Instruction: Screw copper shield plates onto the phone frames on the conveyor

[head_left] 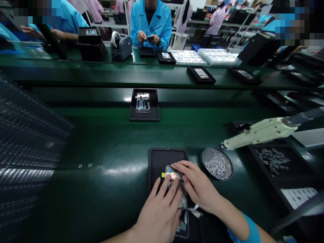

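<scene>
A partly assembled smartphone [184,222] with bare inner parts lies in a black tray [168,154] in front of me. My left hand [162,204] rests over it, fingers spread and fingertips touching the metal plate near its upper end. My right hand [198,184] comes from the right, its thumb and fingers around the phone's upper right corner. A yellow tab [163,174] sticks out at the phone's left edge. Beside my right wrist, a grey strip [193,212] juts from the phone. My palms and fingers cover much of the phone's middle.
A second tray [144,118] with an open phone lies farther off. Right of my hands are a round dish of small shiny parts [217,163], a pale jointed arm [260,133] and a parts tray [272,158]. Clear plastic trays [27,135] stand left. A co-worker [151,23] sits opposite.
</scene>
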Demonstrator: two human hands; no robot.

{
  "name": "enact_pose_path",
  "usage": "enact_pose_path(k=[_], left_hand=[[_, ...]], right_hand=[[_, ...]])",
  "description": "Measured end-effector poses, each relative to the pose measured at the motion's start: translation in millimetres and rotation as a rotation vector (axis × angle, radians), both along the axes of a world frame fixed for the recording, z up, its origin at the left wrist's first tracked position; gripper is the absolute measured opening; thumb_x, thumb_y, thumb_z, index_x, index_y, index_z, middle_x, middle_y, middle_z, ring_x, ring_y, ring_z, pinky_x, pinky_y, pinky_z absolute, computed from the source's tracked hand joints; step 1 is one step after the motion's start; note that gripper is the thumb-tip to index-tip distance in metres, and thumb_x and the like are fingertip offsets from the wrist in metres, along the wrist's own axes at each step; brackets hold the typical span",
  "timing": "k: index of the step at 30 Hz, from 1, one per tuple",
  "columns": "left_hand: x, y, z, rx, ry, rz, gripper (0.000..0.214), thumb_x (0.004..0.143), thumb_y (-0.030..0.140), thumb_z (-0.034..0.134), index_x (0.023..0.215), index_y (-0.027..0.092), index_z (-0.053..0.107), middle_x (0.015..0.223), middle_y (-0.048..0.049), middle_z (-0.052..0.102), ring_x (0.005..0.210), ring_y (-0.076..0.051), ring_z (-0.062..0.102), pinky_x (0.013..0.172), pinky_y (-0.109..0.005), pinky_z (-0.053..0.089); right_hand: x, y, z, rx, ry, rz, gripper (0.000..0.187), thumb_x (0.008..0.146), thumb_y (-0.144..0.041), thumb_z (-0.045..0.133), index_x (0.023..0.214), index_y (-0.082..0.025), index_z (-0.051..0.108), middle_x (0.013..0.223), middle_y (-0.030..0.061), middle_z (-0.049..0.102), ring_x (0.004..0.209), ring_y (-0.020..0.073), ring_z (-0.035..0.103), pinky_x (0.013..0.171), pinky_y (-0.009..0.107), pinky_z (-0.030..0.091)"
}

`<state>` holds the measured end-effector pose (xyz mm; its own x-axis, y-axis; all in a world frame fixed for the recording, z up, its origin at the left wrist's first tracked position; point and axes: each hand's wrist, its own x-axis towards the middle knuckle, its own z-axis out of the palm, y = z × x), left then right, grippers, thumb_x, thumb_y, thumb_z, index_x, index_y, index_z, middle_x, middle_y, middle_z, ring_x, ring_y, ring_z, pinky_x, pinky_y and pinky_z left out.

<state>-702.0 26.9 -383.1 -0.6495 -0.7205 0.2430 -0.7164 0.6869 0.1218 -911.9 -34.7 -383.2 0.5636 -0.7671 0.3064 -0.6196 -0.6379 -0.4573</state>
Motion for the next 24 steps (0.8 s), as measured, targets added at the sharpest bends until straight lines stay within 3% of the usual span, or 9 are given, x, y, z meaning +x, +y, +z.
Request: enact_pose_path(k=[4, 11, 15, 16, 18, 20, 21, 22, 24], left_hand=[[1, 0, -2.1, 0.012, 0.009, -0.003, 0.049, 0.107, 0.040, 0.038, 0.147, 0.016, 0.053, 0.155, -0.0068, 0.049, 0.145, -0.031, 0.041, 0.120, -0.046, 0.020], [1, 2, -2.8, 0.055, 0.042, -0.002, 0.049, 0.107, 0.040, 0.040, 0.148, 0.016, 0.052, 0.156, -0.0063, 0.048, 0.147, -0.030, 0.040, 0.119, -0.047, 0.030], [5, -1, -0.2, 0.108, 0.127, 0.023, 0.044, 0.107, 0.035, 0.041, 0.147, 0.019, 0.053, 0.157, -0.0024, 0.048, 0.146, -0.026, 0.042, 0.119, -0.044, 0.037], [5, -3, -0.4, 0.102, 0.148, 0.042, 0.043, 0.107, 0.033, 0.041, 0.145, 0.019, 0.054, 0.156, -0.0023, 0.048, 0.146, -0.026, 0.042, 0.119, -0.043, 0.039], [5, -10, -2.5, 0.064, 0.152, 0.081, 0.041, 0.107, 0.031, 0.041, 0.143, 0.017, 0.057, 0.154, -0.0038, 0.050, 0.144, -0.028, 0.044, 0.117, -0.045, 0.043], [2, -19, -6.3, 0.015, 0.116, 0.102, 0.041, 0.106, 0.031, 0.042, 0.141, 0.015, 0.058, 0.152, -0.0056, 0.053, 0.142, -0.031, 0.047, 0.114, -0.048, 0.045], [0, -24, -8.4, 0.000, 0.095, 0.103, 0.041, 0.106, 0.031, 0.041, 0.140, 0.015, 0.059, 0.151, -0.0064, 0.054, 0.141, -0.031, 0.049, 0.113, -0.049, 0.046], [-4, -28, -10.4, -0.009, 0.078, 0.099, 0.042, 0.106, 0.030, 0.040, 0.140, 0.015, 0.060, 0.150, -0.0069, 0.055, 0.140, -0.032, 0.050, 0.112, -0.049, 0.047], [-10, -35, -13.5, -0.020, 0.054, 0.091, 0.042, 0.107, 0.029, 0.039, 0.139, 0.015, 0.061, 0.150, -0.0070, 0.056, 0.139, -0.032, 0.051, 0.111, -0.049, 0.048]], right_hand=[[-2, 4, -3.8, -0.017, 0.018, 0.042, 0.050, 0.097, -0.008, 0.042, 0.145, -0.018, 0.048, 0.134, 0.0064, 0.064, 0.131, 0.0166, 0.053, 0.107, 0.033, 0.057], [-5, 5, -11.3, -0.080, 0.113, 0.078, 0.055, 0.095, -0.009, 0.043, 0.149, -0.015, 0.045, 0.130, 0.0103, 0.067, 0.137, 0.0251, 0.052, 0.111, 0.051, 0.053], [-14, 9, 1.0, -0.061, -0.061, 0.090, 0.051, 0.095, -0.005, 0.042, 0.143, -0.018, 0.053, 0.128, 0.0081, 0.068, 0.132, 0.0191, 0.057, 0.107, 0.037, 0.055], [-17, 8, 5.4, -0.137, -0.175, 0.011, 0.050, 0.094, -0.004, 0.044, 0.139, -0.019, 0.057, 0.125, 0.0074, 0.068, 0.126, 0.0181, 0.061, 0.104, 0.035, 0.056], [-22, 1, 15.1, -0.417, -0.453, -0.285, 0.048, 0.089, -0.005, 0.055, 0.134, -0.022, 0.061, 0.124, 0.0074, 0.066, 0.119, 0.0192, 0.064, 0.103, 0.037, 0.055], [-24, -17, 25.8, -0.631, -0.665, -0.590, 0.061, 0.080, -0.012, 0.073, 0.138, -0.023, 0.058, 0.135, 0.0101, 0.058, 0.127, 0.0245, 0.059, 0.109, 0.044, 0.050], [-25, -29, 31.3, -0.594, -0.715, -0.655, 0.074, 0.075, -0.019, 0.081, 0.143, -0.023, 0.053, 0.143, 0.0126, 0.053, 0.134, 0.0282, 0.054, 0.113, 0.048, 0.047], [-26, -42, 36.7, -0.457, -0.755, -0.662, 0.082, 0.072, -0.026, 0.086, 0.146, -0.022, 0.048, 0.144, 0.0145, 0.052, 0.132, 0.0290, 0.056, 0.111, 0.048, 0.049], [-28, -64, 45.4, -0.065, -0.870, -0.539, 0.073, 0.079, -0.038, 0.081, 0.142, -0.021, 0.047, 0.132, 0.0153, 0.061, 0.104, 0.0245, 0.071, 0.089, 0.043, 0.061]])
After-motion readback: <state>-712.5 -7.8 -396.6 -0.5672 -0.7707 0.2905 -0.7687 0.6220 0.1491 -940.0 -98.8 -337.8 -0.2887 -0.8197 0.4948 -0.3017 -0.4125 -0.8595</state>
